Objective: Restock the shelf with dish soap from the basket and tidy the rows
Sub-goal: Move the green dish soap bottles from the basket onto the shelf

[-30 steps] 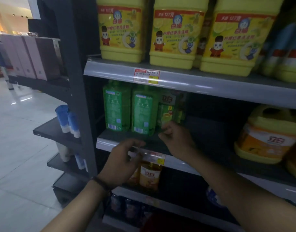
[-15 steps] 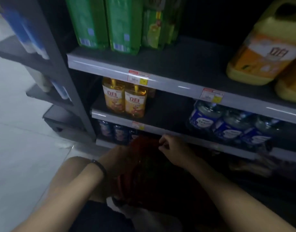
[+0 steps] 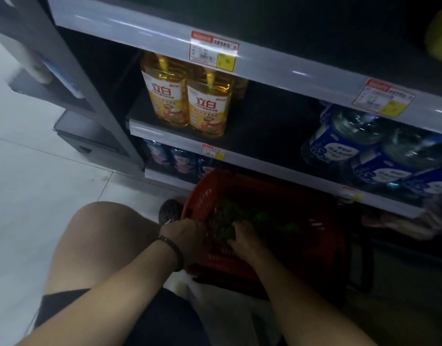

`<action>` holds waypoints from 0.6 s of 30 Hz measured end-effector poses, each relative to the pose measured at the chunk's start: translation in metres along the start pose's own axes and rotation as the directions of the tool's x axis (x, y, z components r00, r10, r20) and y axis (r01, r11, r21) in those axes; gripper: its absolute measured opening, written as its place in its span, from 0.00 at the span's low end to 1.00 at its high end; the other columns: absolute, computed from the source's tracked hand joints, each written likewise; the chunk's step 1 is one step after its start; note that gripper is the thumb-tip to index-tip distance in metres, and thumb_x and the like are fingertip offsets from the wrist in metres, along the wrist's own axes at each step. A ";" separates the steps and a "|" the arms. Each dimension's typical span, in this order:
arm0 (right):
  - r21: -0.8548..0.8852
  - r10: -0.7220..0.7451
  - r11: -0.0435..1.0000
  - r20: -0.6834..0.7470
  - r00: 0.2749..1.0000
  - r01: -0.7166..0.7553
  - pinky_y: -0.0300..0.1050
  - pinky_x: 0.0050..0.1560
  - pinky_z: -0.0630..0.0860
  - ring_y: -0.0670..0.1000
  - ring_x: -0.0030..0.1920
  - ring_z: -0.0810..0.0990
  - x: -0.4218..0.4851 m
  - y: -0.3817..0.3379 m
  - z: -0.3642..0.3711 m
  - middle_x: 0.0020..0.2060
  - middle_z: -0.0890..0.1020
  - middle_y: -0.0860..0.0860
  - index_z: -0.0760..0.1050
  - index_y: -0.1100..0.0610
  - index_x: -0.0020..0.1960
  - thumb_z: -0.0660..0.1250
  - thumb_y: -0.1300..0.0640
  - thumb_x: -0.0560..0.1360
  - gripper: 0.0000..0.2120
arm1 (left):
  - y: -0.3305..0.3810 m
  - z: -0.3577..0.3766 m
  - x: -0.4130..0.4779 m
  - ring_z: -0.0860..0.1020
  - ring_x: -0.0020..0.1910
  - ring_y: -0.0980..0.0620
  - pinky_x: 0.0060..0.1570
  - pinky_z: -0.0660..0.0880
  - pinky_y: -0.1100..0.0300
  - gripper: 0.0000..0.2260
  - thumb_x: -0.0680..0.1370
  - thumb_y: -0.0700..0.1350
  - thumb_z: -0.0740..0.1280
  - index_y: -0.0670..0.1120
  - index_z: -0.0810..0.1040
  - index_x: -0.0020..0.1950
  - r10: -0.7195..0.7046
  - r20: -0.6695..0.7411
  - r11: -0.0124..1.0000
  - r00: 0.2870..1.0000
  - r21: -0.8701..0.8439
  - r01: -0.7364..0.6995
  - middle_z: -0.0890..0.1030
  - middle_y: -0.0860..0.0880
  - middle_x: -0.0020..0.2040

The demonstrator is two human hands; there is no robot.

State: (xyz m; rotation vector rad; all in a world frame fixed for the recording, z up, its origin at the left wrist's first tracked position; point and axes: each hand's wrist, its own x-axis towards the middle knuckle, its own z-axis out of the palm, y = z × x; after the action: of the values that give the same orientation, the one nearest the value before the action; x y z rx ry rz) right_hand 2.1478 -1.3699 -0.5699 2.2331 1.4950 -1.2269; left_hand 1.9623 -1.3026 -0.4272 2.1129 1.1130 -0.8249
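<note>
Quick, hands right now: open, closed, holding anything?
Left hand: fingers hidden inside the red plastic mesh basket; cannot be told.
Right hand: on a green dish soap bottle in the basket; grip cannot be told.

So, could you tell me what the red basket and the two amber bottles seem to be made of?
The red lattice basket looks like matt moulded plastic, judging by its slotted wall. The two amber bottles look like clear, glossy plastic: the liquid shows through and the highlights glint. Their labels may be paper or film.
</note>
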 end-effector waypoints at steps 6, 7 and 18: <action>-0.009 0.065 0.998 -0.010 0.998 -0.066 0.52 0.74 0.72 0.61 0.72 0.75 0.023 -0.003 0.018 0.73 0.74 0.60 0.71 0.56 0.77 0.67 0.54 0.83 0.23 | -0.003 0.016 0.024 0.83 0.56 0.44 0.58 0.83 0.46 0.15 0.85 0.53 0.60 0.48 0.76 0.68 -0.002 0.113 0.999 0.994 0.033 -0.002 0.82 0.47 0.59; -0.029 0.072 0.997 -0.015 0.997 -0.073 0.52 0.75 0.71 0.62 0.73 0.74 0.027 -0.003 0.023 0.75 0.72 0.60 0.68 0.57 0.79 0.65 0.54 0.84 0.25 | -0.004 0.015 0.025 0.83 0.56 0.43 0.58 0.83 0.46 0.16 0.85 0.54 0.60 0.49 0.75 0.68 -0.005 0.100 0.999 0.995 0.052 0.000 0.82 0.47 0.60; -0.134 0.031 0.990 -0.021 0.999 -0.034 0.52 0.72 0.74 0.61 0.71 0.76 0.038 -0.008 0.023 0.72 0.75 0.60 0.68 0.58 0.78 0.64 0.56 0.85 0.23 | -0.001 0.010 0.040 0.83 0.57 0.45 0.57 0.83 0.48 0.19 0.85 0.57 0.60 0.47 0.75 0.70 -0.017 0.162 0.994 0.987 0.108 0.000 0.82 0.46 0.61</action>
State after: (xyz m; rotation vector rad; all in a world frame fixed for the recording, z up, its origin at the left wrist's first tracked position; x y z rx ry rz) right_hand 2.1348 -1.3536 -0.6098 2.1784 1.4948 -1.0647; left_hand 1.9766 -1.2903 -0.4635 2.0859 1.0120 -1.0635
